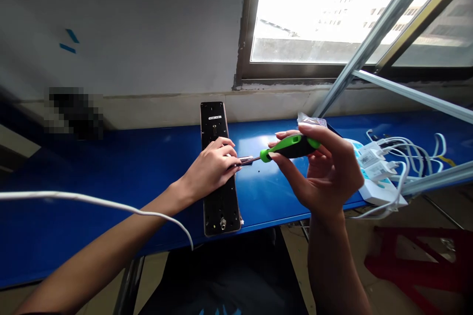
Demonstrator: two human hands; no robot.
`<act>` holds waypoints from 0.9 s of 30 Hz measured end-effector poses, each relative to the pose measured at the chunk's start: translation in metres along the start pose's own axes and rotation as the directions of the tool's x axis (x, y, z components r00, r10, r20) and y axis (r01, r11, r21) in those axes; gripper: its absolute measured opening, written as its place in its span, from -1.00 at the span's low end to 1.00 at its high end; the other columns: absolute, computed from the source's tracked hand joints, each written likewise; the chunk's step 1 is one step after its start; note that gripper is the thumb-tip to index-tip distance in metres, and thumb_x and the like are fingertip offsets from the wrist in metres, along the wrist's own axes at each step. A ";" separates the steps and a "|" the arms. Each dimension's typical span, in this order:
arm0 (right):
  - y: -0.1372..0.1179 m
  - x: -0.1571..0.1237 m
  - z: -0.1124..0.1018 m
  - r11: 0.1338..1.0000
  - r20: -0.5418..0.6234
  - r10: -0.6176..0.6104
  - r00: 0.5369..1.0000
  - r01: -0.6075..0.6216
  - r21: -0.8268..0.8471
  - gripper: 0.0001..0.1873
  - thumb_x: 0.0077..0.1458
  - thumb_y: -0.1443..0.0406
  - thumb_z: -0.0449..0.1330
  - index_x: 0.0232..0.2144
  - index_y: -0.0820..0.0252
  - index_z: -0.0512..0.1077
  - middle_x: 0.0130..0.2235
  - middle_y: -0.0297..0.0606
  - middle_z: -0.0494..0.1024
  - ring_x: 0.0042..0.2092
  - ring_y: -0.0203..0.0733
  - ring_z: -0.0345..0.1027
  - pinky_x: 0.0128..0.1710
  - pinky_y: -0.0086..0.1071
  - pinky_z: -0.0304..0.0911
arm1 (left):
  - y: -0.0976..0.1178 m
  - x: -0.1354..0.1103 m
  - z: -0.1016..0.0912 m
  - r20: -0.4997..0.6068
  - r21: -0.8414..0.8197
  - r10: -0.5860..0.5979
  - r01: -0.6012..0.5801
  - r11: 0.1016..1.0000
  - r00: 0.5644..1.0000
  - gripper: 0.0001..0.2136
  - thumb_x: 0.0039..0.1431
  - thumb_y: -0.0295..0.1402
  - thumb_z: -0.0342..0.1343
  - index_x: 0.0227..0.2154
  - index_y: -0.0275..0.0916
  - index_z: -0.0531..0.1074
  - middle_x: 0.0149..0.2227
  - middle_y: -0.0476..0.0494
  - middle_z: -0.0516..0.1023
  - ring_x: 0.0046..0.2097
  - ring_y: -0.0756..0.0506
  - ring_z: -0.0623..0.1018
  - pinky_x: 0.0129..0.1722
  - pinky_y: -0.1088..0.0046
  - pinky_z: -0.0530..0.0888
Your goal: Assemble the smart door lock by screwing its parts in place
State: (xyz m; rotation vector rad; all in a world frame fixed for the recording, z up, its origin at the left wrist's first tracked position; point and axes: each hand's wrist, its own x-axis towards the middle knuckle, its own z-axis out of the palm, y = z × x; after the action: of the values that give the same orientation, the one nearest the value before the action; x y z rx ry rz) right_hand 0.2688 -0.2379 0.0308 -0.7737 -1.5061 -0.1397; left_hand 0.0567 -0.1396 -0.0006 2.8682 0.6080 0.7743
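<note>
Green-and-black handled screwdriver [291, 147], gripped in the closed right hand [321, 170]; its steel tip meets a small metal part [244, 160] pinched by the left hand [209, 170]. Long black rectangular panel [221, 211] lies beneath that hand on a blue bench [111, 167].

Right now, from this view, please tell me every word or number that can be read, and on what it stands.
Black plate: small white marking near the top, too small to read.
White plug chargers: printed labels, too small to read.
Small packet: printing, too blurred to read.
Nothing reads clearly.
</note>
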 end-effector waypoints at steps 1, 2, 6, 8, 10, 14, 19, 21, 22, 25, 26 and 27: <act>-0.002 0.001 0.003 1.000 -0.005 -0.016 1.000 0.016 0.009 -0.29 0.03 0.47 0.47 0.18 -0.15 0.49 -0.05 -0.29 0.68 -0.13 0.02 0.69 -0.22 -0.06 0.72 | 0.000 -0.005 -0.002 -0.017 -0.004 0.000 0.000 1.000 1.000 -0.89 0.37 -0.45 0.22 -0.17 -0.26 0.66 -0.17 -0.23 0.66 0.12 -0.28 0.49 0.05 0.07 0.59; -0.005 0.002 0.006 1.000 -0.010 -0.023 1.000 0.023 0.014 -0.29 0.04 0.47 0.47 0.18 -0.15 0.49 -0.07 -0.30 0.69 -0.14 0.01 0.69 -0.22 -0.06 0.73 | 0.001 -0.010 -0.004 -0.028 -0.004 0.007 -0.007 1.000 1.000 -0.89 0.37 -0.46 0.21 -0.17 -0.26 0.65 -0.16 -0.23 0.66 0.12 -0.28 0.49 0.05 0.07 0.59; -0.012 0.003 0.014 0.999 0.000 -0.022 1.000 0.022 0.029 -0.29 0.03 0.46 0.48 0.18 -0.14 0.49 -0.08 -0.31 0.69 -0.15 0.00 0.69 -0.24 -0.07 0.73 | -0.001 -0.025 -0.008 -0.018 0.065 0.080 -0.079 0.995 0.997 -0.87 0.44 -0.42 0.15 -0.16 -0.28 0.61 -0.12 -0.25 0.65 0.16 -0.27 0.50 0.11 0.06 0.58; -0.015 0.003 0.017 0.999 0.020 -0.003 1.000 0.002 0.048 -0.28 0.02 0.47 0.48 0.19 -0.13 0.48 -0.06 -0.29 0.68 -0.14 0.01 0.69 -0.23 -0.07 0.73 | -0.002 -0.030 -0.010 0.006 0.130 0.123 -0.123 0.984 0.992 -0.83 0.47 -0.38 0.12 -0.19 -0.30 0.60 -0.13 -0.27 0.65 0.18 -0.29 0.50 0.12 0.06 0.58; -0.018 0.004 0.018 0.997 0.050 0.023 0.998 -0.027 0.068 -0.26 0.01 0.50 0.48 0.20 -0.10 0.48 -0.03 -0.27 0.68 -0.12 0.02 0.69 -0.21 -0.07 0.73 | -0.003 -0.032 -0.011 0.035 0.201 0.166 -0.170 0.965 0.986 -0.79 0.49 -0.34 0.10 -0.22 -0.33 0.58 -0.10 -0.31 0.65 0.19 -0.32 0.51 0.12 0.05 0.57; -0.024 0.005 0.020 0.996 0.129 0.057 0.990 -0.065 0.065 -0.23 0.01 0.53 0.47 0.22 -0.11 0.48 0.01 -0.27 0.67 -0.09 0.02 0.69 -0.18 -0.08 0.72 | -0.002 -0.033 -0.009 0.055 0.307 0.230 -0.236 0.922 0.972 -0.78 0.51 -0.36 0.06 -0.18 -0.35 0.57 -0.06 -0.33 0.65 0.20 -0.34 0.52 0.13 0.06 0.56; -0.031 0.006 0.020 0.996 0.204 0.075 0.976 -0.081 0.024 -0.24 0.06 0.50 0.45 0.24 -0.14 0.47 -0.04 -0.32 0.69 -0.08 0.00 0.68 -0.17 -0.10 0.70 | 0.003 -0.038 0.001 0.035 0.253 0.212 -0.214 0.943 0.977 -0.79 0.49 -0.36 0.09 -0.21 -0.36 0.56 -0.09 -0.32 0.64 0.15 -0.34 0.56 0.06 0.07 0.61; -0.032 0.005 0.018 0.997 0.229 0.066 0.971 -0.070 0.012 -0.23 0.07 0.50 0.45 0.26 -0.13 0.45 -0.04 -0.30 0.70 -0.08 -0.02 0.67 -0.16 -0.11 0.69 | 0.005 -0.042 0.005 0.017 0.214 0.198 -0.197 0.957 0.980 -0.78 0.49 -0.34 0.09 -0.23 -0.35 0.55 -0.10 -0.33 0.64 0.14 -0.33 0.56 0.04 0.09 0.62; -0.033 0.004 0.018 0.998 0.244 0.055 0.968 -0.057 0.002 -0.22 0.07 0.51 0.45 0.27 -0.12 0.44 -0.02 -0.29 0.70 -0.07 -0.02 0.67 -0.15 -0.12 0.69 | 0.006 -0.044 0.007 0.008 0.191 0.194 -0.192 0.963 0.981 -0.79 0.49 -0.33 0.09 -0.22 -0.34 0.56 -0.09 -0.32 0.64 0.14 -0.32 0.56 0.06 0.09 0.62; -0.034 0.004 0.016 0.999 0.285 0.001 0.958 0.009 -0.035 -0.20 0.08 0.51 0.45 0.30 -0.10 0.42 0.05 -0.26 0.69 -0.06 -0.05 0.67 -0.13 -0.15 0.69 | 0.005 -0.049 0.012 -0.010 0.116 0.195 -0.193 0.974 0.981 -0.82 0.47 -0.32 0.13 -0.18 -0.32 0.56 -0.07 -0.30 0.63 0.17 -0.31 0.53 0.12 0.10 0.60; -0.034 0.004 0.016 0.998 0.291 -0.014 0.957 0.029 -0.048 -0.21 0.09 0.50 0.44 0.30 -0.09 0.42 0.05 -0.25 0.70 -0.07 -0.05 0.67 -0.13 -0.15 0.70 | 0.005 -0.050 0.013 -0.014 0.095 0.197 -0.194 0.976 0.980 -0.83 0.46 -0.32 0.14 -0.16 -0.31 0.57 -0.06 -0.29 0.63 0.18 -0.31 0.53 0.14 0.10 0.60; -0.034 0.004 0.017 0.997 0.294 -0.023 0.955 0.042 -0.057 -0.23 0.10 0.49 0.44 0.30 -0.08 0.42 0.04 -0.25 0.70 -0.07 -0.05 0.68 -0.14 -0.16 0.70 | 0.004 -0.051 0.015 -0.018 0.080 0.194 -0.192 0.978 0.981 -0.83 0.45 -0.31 0.15 -0.14 -0.31 0.57 -0.05 -0.29 0.63 0.19 -0.31 0.52 0.15 0.09 0.59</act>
State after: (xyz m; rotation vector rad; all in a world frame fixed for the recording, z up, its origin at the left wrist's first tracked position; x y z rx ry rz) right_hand 0.2368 -0.2535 0.0453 -0.8477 -1.8040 -0.0999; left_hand 0.0254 -0.1640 -0.0358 3.0274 0.3729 0.8320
